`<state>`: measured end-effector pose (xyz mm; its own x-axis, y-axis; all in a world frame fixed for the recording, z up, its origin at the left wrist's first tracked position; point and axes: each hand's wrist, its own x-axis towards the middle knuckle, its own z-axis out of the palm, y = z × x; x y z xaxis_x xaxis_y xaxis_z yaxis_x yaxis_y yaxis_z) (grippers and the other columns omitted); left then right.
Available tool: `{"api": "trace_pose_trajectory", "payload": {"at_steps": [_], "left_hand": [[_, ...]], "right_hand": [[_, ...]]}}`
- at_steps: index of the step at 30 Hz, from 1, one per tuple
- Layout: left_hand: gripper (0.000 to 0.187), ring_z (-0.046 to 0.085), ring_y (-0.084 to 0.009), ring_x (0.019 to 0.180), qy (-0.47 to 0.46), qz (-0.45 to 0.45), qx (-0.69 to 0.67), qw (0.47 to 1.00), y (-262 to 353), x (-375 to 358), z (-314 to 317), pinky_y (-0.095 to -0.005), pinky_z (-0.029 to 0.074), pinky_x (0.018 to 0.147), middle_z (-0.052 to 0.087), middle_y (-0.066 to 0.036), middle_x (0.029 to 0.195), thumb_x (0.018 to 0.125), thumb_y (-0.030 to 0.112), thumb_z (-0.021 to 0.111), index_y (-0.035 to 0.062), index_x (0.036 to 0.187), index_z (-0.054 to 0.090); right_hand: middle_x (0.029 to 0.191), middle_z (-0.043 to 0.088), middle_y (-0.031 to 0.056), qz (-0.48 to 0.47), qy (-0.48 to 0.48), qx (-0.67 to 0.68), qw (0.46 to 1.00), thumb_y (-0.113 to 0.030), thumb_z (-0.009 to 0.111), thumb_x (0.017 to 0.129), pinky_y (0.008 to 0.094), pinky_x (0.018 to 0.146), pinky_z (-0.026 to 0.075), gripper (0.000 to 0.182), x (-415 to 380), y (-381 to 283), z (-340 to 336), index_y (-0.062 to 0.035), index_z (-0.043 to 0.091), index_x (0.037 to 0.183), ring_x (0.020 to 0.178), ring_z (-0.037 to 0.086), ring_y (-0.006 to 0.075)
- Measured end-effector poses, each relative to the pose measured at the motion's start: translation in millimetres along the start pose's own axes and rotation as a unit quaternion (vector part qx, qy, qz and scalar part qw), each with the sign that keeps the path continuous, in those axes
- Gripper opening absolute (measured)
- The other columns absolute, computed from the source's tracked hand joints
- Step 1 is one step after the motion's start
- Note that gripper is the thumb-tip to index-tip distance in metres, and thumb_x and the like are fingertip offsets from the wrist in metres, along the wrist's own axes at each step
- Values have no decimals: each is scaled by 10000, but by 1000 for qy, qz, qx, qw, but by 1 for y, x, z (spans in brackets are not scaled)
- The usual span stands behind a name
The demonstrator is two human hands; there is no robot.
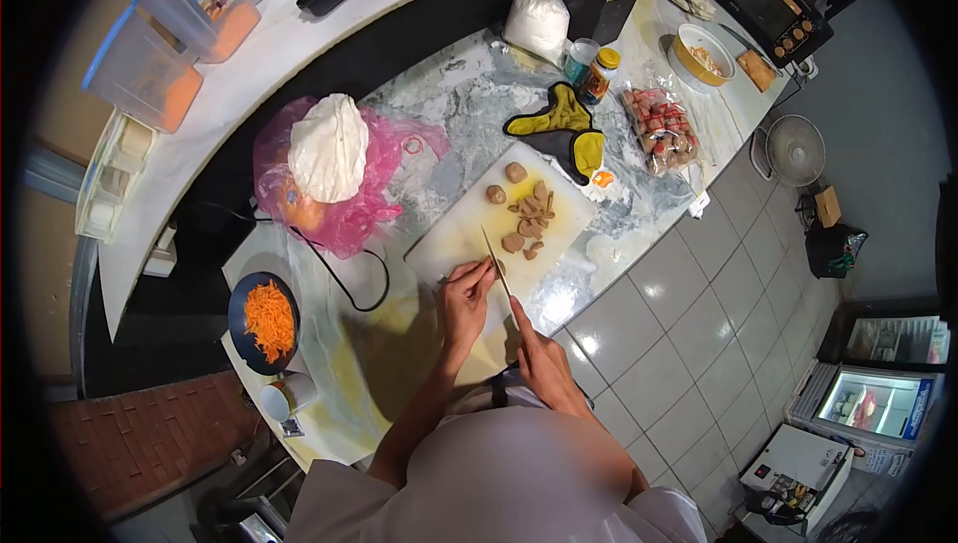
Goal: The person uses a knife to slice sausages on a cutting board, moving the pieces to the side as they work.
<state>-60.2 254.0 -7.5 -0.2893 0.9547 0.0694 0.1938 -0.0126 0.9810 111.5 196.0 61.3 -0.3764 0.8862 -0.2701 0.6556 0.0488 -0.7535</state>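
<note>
The right hand (542, 360) gripped the knife (490, 244), blade pointing away — just beside the left hand (466, 290), apparently pinching a brown piece (501, 267).

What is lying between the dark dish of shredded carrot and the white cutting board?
In the head view, a curved black cable lies between them.

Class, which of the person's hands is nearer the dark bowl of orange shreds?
Left: the left hand, at the cutting board, is right of the bowl; the right hand, gripping the knife, is farther right.
</note>
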Motion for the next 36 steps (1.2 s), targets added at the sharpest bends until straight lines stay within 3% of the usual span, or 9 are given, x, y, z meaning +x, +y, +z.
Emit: {"api": "trace_pose_trajectory", "payload": {"at_steps": [12, 15, 27, 30, 36], "left_hand": [[263, 706, -163, 857, 23, 6, 28, 999, -1, -4, 4, -276, 553, 733, 735, -153, 1085, 993, 64, 701, -21, 1240, 727], [267, 685, -123, 901, -12, -28, 39, 999, -1, -4, 0, -249, 561, 754, 718, -137, 1146, 1033, 62, 647, -55, 1266, 706], [233, 685, -147, 868, 12, 12, 74, 997, 7, -2, 0, -273, 557, 734, 730, -166, 1114, 1024, 65, 654, -66, 1205, 717], [231, 684, -150, 859, 3, -22, 79, 997, 16, -1, -1, -279, 555, 734, 731, -170, 1100, 1021, 68, 658, -62, 1202, 720], [230, 659, -144, 775, 19, 28, 99, 995, 12, 0, -1, -273, 522, 669, 733, -152, 1082, 1012, 76, 670, -43, 1199, 730]], "right_hand": [[937, 677, 254, -16, 9, -53, 998, -14, 596, 888, 546, 658, 554, 904, 5, 9, 16, -179, 176, 1672, 728, 676, 464], [934, 681, 244, -4, 4, -94, 996, -29, 593, 900, 550, 656, 560, 887, 6, 7, 19, -170, 177, 1671, 727, 680, 463], [864, 673, 241, -8, 10, -111, 994, -71, 605, 922, 555, 624, 559, 857, 14, 10, 29, -168, 193, 1667, 691, 680, 450], [839, 674, 240, -4, 12, -115, 993, -77, 606, 928, 552, 624, 557, 846, 14, 7, 27, -165, 201, 1665, 680, 675, 449], [825, 674, 243, -1, -1, -101, 995, -82, 609, 935, 555, 635, 551, 837, 15, 10, 27, -153, 203, 1664, 685, 672, 445]]}}
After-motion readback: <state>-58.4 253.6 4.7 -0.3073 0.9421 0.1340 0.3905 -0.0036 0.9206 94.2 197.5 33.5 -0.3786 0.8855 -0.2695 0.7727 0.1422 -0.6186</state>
